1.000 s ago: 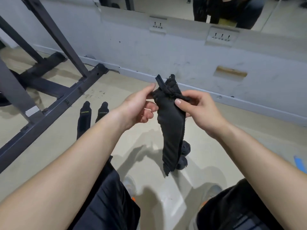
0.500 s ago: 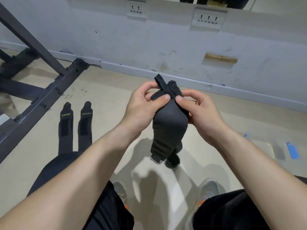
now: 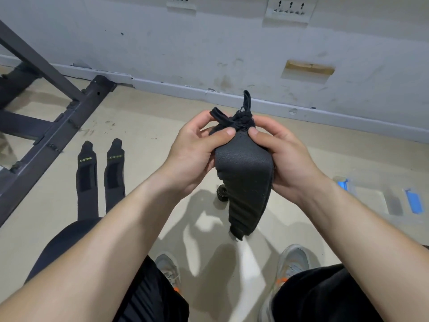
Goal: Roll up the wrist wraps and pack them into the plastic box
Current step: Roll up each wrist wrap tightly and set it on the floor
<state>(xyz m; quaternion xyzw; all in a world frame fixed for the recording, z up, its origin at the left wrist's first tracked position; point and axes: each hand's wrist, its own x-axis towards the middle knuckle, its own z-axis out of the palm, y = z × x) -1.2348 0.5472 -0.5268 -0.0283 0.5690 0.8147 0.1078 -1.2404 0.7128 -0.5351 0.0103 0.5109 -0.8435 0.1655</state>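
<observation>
A black wrist wrap (image 3: 245, 180) hangs in front of me, its thumb loop sticking up at the top. My left hand (image 3: 195, 149) pinches the wrap's top end from the left, thumb on the fabric. My right hand (image 3: 285, 156) grips the same end from the right. Two more black wrist wraps (image 3: 99, 177) lie flat side by side on the floor at the left. A rolled black wrap (image 3: 222, 193) sits on the floor, partly hidden behind the hanging one. The clear plastic box (image 3: 380, 198) with blue latches stands on the floor at the right.
A dark metal rack frame (image 3: 58, 126) runs across the floor at the left. A grey wall (image 3: 232, 54) with sockets is close ahead. My knees and grey shoes (image 3: 293, 261) fill the bottom of the view.
Both hands have drawn closer together on the wrap's top end, and the hanging part has folded shorter. The view has tilted down and shifted right, bringing the plastic box into sight.
</observation>
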